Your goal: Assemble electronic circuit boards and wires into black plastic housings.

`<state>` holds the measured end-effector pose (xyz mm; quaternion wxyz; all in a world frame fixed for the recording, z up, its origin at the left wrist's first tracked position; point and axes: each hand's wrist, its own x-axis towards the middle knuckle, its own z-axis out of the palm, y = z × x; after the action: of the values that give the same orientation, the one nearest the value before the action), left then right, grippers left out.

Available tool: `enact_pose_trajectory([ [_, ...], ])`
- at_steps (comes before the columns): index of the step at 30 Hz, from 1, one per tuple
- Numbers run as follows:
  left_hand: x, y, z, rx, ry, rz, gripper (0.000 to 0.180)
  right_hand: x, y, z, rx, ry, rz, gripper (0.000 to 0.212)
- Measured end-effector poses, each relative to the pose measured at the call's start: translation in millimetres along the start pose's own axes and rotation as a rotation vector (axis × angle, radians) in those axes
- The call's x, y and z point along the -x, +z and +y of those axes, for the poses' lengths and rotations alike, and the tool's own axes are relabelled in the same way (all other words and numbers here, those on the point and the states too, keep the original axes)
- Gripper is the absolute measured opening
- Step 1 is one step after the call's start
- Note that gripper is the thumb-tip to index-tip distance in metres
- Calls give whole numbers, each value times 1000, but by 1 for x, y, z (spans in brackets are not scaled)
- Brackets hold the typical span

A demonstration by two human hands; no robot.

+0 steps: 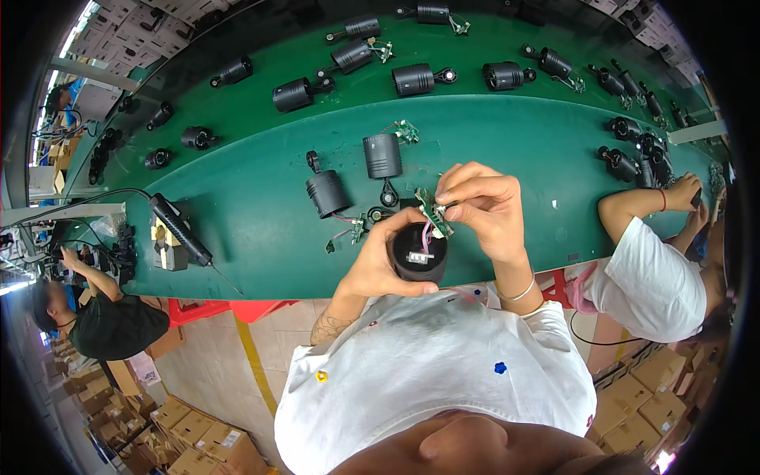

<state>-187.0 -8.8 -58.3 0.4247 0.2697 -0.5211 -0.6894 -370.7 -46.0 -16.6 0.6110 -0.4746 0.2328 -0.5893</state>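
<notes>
L hand (370, 260), lower ctr of frame: grip clamped round a black, open-topped cyl. housing (433, 265), thumb along the lower side, index up by the top rim. R hand (489, 210), just right of ctr: thumb + fingertips together, clamped on the right edge of a small green circuit board w/ pale components (430, 210); exact contact partly hidden by fingers. Board sits tilted above the housing's upper rim; thin pink + white wires (427, 235) run from it down into the housing, where a small white connector (419, 257) shows. White ring-shaped bracelet (518, 288) on R wrist. Ctr of frame, on smooth green bench (261, 186): two black ribbed cyl. units, one upright-ish in view (383, 155), one slanted (326, 194), both w/ ring-ended arms + small wired boards. Mid-left: black pen-shaped elec. screwdriver (178, 226), thin bit toward lower right, lying across a dark block w/ pale-yellow face (165, 247). More black cyl. units (293, 94) spread along top of frame. Co-worker in white sleeve (649, 261) at right edge; another in dark top (119, 326), lower left.
</notes>
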Motion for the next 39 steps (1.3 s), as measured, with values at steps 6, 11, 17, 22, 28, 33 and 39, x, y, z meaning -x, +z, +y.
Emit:
enact_pose_trajectory([
  [6,1,9,-2,414,-36,-98,97,0,-4,3,32,-10,-32,22],
  [11,-5,7,-1,380,-17,-132,93,-1,-5,0,42,17,-78,24],
  [17,-4,-3,-8,63,-6,-83,102,0,-2,-7,69,47,-72,24],
  [22,5,-5,-22,174,62,-33,105,0,-4,-7,160,6,-58,24],
  [28,5,30,-2,687,-189,369,94,-1,-2,-6,323,-162,-72,24],
  [33,-3,20,-2,136,82,172,73,0,-3,-7,441,-245,-113,23],
  [39,-5,24,12,-234,99,254,67,3,-3,-8,617,-360,-77,20],
])
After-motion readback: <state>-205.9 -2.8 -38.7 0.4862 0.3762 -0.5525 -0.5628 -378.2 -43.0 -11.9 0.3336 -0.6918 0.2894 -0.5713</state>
